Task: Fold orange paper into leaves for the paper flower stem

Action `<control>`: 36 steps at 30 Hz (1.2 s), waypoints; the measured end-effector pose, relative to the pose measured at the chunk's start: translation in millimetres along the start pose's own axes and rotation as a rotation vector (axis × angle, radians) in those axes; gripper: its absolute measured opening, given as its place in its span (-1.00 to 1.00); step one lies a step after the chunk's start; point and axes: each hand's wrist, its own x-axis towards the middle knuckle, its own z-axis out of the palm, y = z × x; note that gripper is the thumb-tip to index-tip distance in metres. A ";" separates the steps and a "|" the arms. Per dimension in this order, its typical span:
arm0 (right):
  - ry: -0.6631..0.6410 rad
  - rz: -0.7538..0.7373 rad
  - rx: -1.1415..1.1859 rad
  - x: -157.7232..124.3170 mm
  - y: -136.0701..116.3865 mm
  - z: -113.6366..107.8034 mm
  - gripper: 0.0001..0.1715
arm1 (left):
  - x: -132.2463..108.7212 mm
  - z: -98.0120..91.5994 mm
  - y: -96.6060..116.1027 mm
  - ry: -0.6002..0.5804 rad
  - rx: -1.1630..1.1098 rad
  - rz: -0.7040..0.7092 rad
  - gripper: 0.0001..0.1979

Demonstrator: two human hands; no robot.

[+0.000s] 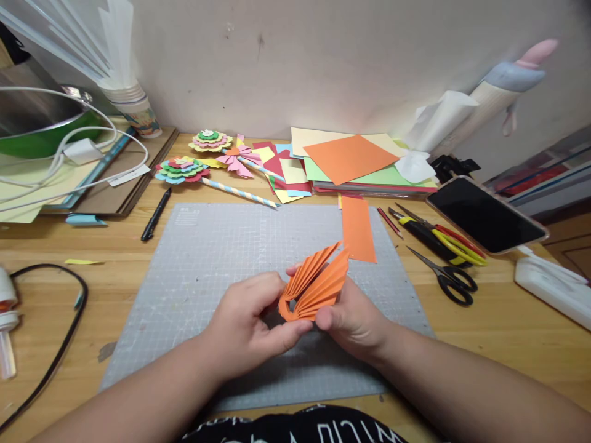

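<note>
An orange pleated paper fan (318, 284) is held above the grey cutting mat (184, 307). It is bent round so that its two pleated halves lie close together, with a small gap near the curved lower end. My left hand (253, 320) grips that lower end, its thumb along the bottom edge. My right hand (355, 320) closes on the other side, thumb at the lower front and the fingers hidden behind the paper. Just beyond, an orange paper strip (358, 231) lies across the mat's back edge.
Paper flowers (182, 169) on striped straws and stacked coloured paper (351, 160) lie along the wall. To the right are scissors (450, 280), pliers (457, 246) and a phone (487, 215). At left are a black pen (156, 215), a cable (78, 301) and a glue gun (7, 320).
</note>
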 end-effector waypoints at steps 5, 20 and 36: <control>-0.057 0.003 0.030 -0.3 3.1 -2.2 -0.37 | 2.6 0.1 2.5 0.079 0.034 0.093 -0.78; 0.103 -0.031 -0.040 -5.7 9.0 3.5 -0.59 | 1.1 3.2 0.6 0.149 0.259 0.075 -0.68; 0.146 -0.008 -0.091 1.7 8.3 1.7 -0.74 | -1.9 1.9 -4.1 0.096 0.363 0.071 -0.69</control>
